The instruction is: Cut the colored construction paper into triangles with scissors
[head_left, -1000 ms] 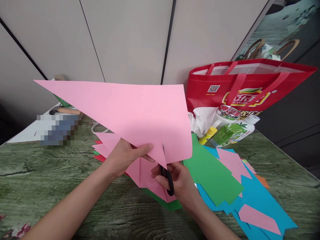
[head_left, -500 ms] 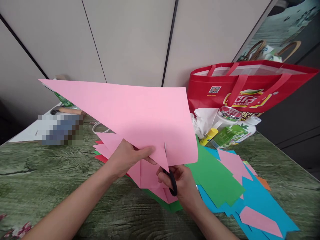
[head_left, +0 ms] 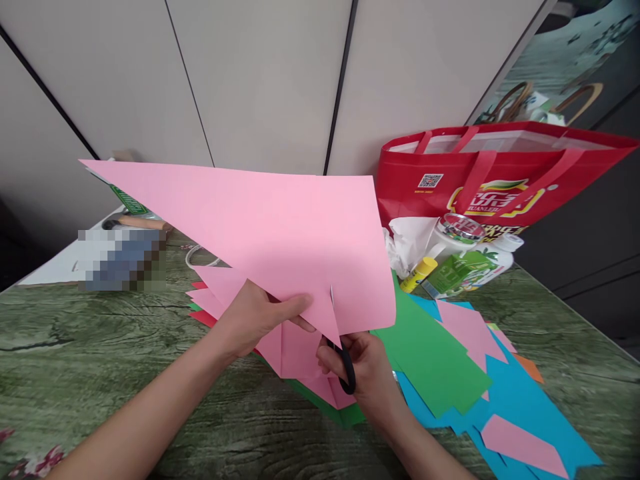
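Note:
A large pink sheet (head_left: pixel 280 233) is raised above the table, its long point reaching to the upper left. My left hand (head_left: pixel 265 313) pinches its lower edge, thumb on top and fingers beneath. My right hand (head_left: pixel 357 367) is closed around the black handles of the scissors (head_left: pixel 347 370). Part of a blade shows through a slit in the sheet, just right of my left thumb. Beneath both hands lie folded pink papers (head_left: pixel 300 350), with red and green ones partly under them.
Right of my hands lie green paper (head_left: pixel 435 360), blue paper (head_left: pixel 520 393) and pink pieces. Behind them are a yellow glue stick (head_left: pixel 419 275), a green-and-white carton (head_left: pixel 453 273), a jar and a red bag (head_left: pixel 430 190). A pixelated item lies at left.

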`<state>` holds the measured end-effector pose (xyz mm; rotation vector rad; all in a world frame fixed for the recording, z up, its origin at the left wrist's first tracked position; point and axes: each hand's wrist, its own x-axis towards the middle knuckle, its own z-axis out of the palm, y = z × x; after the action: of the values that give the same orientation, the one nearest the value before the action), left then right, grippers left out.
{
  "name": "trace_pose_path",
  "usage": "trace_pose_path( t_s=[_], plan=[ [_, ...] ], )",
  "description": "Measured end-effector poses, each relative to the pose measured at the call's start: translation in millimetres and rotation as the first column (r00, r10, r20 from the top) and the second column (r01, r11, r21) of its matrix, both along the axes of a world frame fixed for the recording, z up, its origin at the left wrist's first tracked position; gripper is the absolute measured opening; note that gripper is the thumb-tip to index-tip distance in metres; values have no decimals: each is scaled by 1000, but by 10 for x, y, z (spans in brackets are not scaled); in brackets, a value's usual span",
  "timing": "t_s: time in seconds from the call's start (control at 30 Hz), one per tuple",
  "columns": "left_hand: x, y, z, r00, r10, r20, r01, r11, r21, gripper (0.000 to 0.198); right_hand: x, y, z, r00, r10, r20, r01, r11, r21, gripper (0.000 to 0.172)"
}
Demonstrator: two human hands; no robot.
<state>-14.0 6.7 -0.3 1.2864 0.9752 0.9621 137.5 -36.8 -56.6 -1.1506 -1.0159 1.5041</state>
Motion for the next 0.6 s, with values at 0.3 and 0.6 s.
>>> trace_pose_path(
  t_s=[0.3, 0.6],
  plan=[
    [-2, -2, 11, 1000, -9, 5, 9, 1000, -16, 31, 17, -13, -27, 999, 15, 30, -16, 999, 31, 15],
    [-40, 12, 40, 997, -53, 54, 54, 998, -14, 32, 8, 11, -20, 1000, -16, 8, 16, 1000, 21, 20]
  ],
)
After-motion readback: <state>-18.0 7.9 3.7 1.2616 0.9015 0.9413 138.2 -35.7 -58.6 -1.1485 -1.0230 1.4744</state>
